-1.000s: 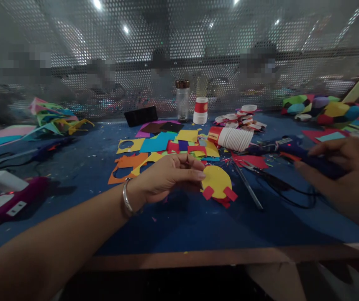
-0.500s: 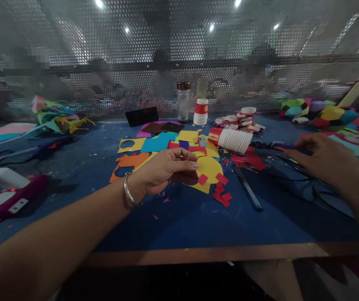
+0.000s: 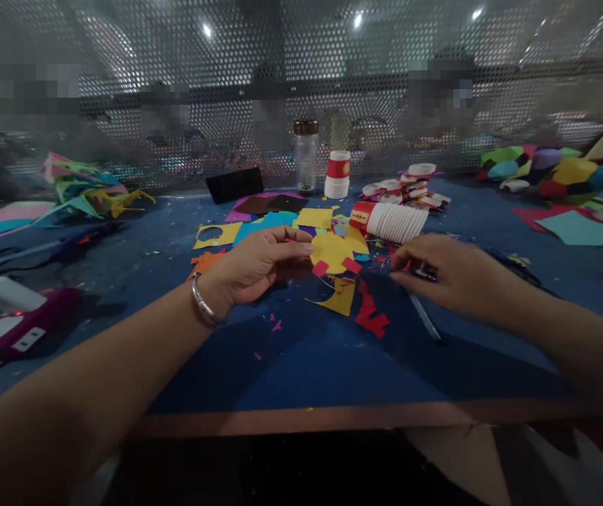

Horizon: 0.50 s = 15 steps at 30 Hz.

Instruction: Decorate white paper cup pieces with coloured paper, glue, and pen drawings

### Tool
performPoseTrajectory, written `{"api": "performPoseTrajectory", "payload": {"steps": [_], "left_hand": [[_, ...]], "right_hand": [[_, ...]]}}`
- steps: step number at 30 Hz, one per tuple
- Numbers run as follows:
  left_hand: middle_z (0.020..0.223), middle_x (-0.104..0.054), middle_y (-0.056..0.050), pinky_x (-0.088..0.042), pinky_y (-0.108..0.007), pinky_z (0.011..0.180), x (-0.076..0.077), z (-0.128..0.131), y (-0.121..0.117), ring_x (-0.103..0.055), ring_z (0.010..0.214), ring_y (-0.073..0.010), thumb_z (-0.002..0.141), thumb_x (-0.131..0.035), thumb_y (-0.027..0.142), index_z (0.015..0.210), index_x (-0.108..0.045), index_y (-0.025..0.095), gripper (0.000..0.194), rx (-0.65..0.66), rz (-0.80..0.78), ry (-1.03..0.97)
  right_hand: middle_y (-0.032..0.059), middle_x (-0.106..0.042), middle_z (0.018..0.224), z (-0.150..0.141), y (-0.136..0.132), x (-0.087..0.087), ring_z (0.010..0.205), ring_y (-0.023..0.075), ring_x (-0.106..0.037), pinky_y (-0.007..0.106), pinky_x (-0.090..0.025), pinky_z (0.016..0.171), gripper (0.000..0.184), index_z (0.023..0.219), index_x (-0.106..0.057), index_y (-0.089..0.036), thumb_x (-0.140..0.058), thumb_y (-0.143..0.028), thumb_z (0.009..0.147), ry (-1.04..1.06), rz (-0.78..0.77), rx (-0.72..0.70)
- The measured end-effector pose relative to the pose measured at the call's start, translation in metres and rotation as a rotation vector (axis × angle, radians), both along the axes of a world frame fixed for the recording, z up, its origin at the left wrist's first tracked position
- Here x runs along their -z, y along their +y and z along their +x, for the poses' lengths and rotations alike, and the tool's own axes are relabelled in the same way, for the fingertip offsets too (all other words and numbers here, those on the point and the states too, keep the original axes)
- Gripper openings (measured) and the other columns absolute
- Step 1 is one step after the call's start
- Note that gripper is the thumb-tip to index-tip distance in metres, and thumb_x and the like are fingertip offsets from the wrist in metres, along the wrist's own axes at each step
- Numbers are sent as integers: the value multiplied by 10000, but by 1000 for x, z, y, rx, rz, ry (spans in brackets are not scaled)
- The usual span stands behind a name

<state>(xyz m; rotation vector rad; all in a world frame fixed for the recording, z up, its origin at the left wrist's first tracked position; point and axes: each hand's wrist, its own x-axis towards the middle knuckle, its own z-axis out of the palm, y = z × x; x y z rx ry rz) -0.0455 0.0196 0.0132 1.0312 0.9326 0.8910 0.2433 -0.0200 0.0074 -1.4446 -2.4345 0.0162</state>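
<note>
My left hand (image 3: 256, 263), with a silver bangle at the wrist, pinches the left edge of a yellow paper disc (image 3: 332, 253) that has small red squares stuck on its lower rim. My right hand (image 3: 452, 274) hovers low over the blue table (image 3: 306, 351), fingers curled and pointing left toward red paper scraps (image 3: 370, 313) and scissors (image 3: 420, 313). Whether it holds anything I cannot make out. A yellow offcut (image 3: 341, 299) lies just below the disc.
Coloured paper pieces (image 3: 270, 228) litter the middle. A stack of paper cups lies on its side (image 3: 393, 221); a jar (image 3: 306, 156) and an upright cup stack (image 3: 337, 174) stand behind. A purple device (image 3: 22, 327) sits left, paper balls (image 3: 554, 172) far right. A mesh screen backs the table.
My right hand left the glue gun at the far right and came left to the scissors and scraps. My left hand lifted the yellow disc slightly up and away from me.
</note>
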Motion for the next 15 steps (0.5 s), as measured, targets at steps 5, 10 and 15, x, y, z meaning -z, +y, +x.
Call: {"api": "performPoseTrajectory", "payload": {"steps": [5, 10, 15], "left_hand": [[734, -714, 2, -605, -236, 641, 0, -4, 4, -703, 619, -103, 866, -719, 4, 864, -677, 127, 130, -38, 1, 19], [721, -707, 7, -584, -224, 634, 3, -4, 7, -689, 600, -93, 870, -718, 14, 857, -677, 128, 122, -15, -1, 25], [689, -692, 24, -568, -212, 609, 3, -4, 6, -674, 586, -87, 865, -705, 3, 847, -672, 134, 136, 1, 7, 21]], "right_hand": [[126, -743, 971, -26, 5, -1, 885, 271, -691, 405, -529, 795, 257, 963, -702, -188, -569, -402, 914, -63, -226, -170], [143, -720, 1062, -26, 10, -2, 977, 281, -684, 437, -534, 874, 286, 1092, -709, -177, -547, -359, 940, -74, -300, -253], [140, -694, 1056, -31, 15, -7, 962, 268, -669, 428, -524, 869, 280, 1081, -725, -174, -510, -271, 930, -199, -337, -347]]}}
